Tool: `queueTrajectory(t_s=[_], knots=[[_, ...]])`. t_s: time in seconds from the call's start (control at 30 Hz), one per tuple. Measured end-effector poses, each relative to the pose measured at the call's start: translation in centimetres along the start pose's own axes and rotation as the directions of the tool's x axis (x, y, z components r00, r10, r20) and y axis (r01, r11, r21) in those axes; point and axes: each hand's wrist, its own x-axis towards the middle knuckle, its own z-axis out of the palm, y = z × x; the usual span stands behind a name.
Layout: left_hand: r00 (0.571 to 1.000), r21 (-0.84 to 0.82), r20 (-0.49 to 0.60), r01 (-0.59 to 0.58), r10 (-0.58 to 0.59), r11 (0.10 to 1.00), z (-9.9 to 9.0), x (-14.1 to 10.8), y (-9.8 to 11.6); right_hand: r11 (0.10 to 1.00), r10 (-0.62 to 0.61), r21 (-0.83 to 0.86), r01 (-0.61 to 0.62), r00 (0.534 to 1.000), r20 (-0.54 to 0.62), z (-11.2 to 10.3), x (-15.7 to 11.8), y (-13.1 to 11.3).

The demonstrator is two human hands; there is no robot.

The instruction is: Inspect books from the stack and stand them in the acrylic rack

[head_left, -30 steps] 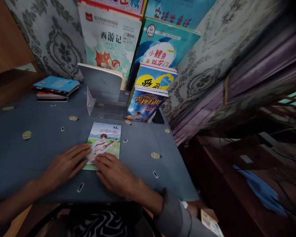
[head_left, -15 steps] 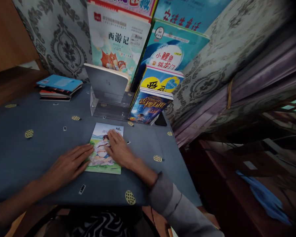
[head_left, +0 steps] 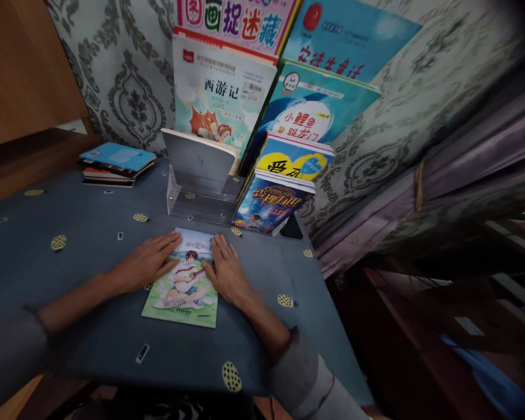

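A thin book (head_left: 186, 286) with a guitar player on its cover lies flat and closed on the dark blue tablecloth (head_left: 100, 326). My left hand (head_left: 151, 259) rests at the book's upper left edge, fingers stretched out and fingertips on the cover's margin. On the opposite side, my right hand (head_left: 228, 271) lies along the upper right edge, its fingers extended and thumb over the cover. Neither hand grips the book. Part of the title is hidden by the right fingers.
Behind the book stands a clear acrylic stand (head_left: 201, 207) holding a grey-backed book (head_left: 199, 160). Tiered picture books (head_left: 223, 87) rise at the back, with a dark blue book (head_left: 271, 201) low on the right. A small book stack (head_left: 118, 160) lies back left. A purple curtain (head_left: 376, 204) hangs right.
My right hand has moved off the middle of the cover to its right edge. My left hand has slid up along the left edge. The view has shifted slightly.
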Motion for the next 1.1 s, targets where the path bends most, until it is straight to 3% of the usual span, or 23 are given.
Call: queueTrajectory(t_s=[0.13, 0.47, 0.67, 0.9, 1.1], knots=[[1.0, -0.013, -0.025, 0.012, -0.012, 1.0, -0.1, 1.7, -0.5, 1.0, -0.011, -0.001, 0.011, 1.0, -0.014, 0.0, 0.1, 0.3], [0.998, -0.08, -0.028, 0.048, -0.051, 0.996, -0.1, 1.7, -0.4, 0.999, 0.022, -0.035, -0.021, 1.0, 0.011, -0.1, 0.3, 0.4], [0.999, -0.091, -0.032, 0.039, -0.042, 0.995, 0.0, 1.8, -0.7, 0.993, 0.063, -0.103, -0.056, 0.996, 0.069, -0.4, 0.1, -0.7], [0.998, -0.092, -0.04, 0.051, -0.055, 0.994, 0.4, 1.7, -0.9, 0.987, -0.033, -0.153, 0.055, 0.989, 0.142, -0.4, -3.7, -4.4], [0.998, -0.106, -0.038, 0.051, -0.055, 0.993, 0.6, 1.8, -1.2, 0.978, -0.073, -0.187, 0.093, 0.991, 0.11, 0.7, -7.3, -7.1]])
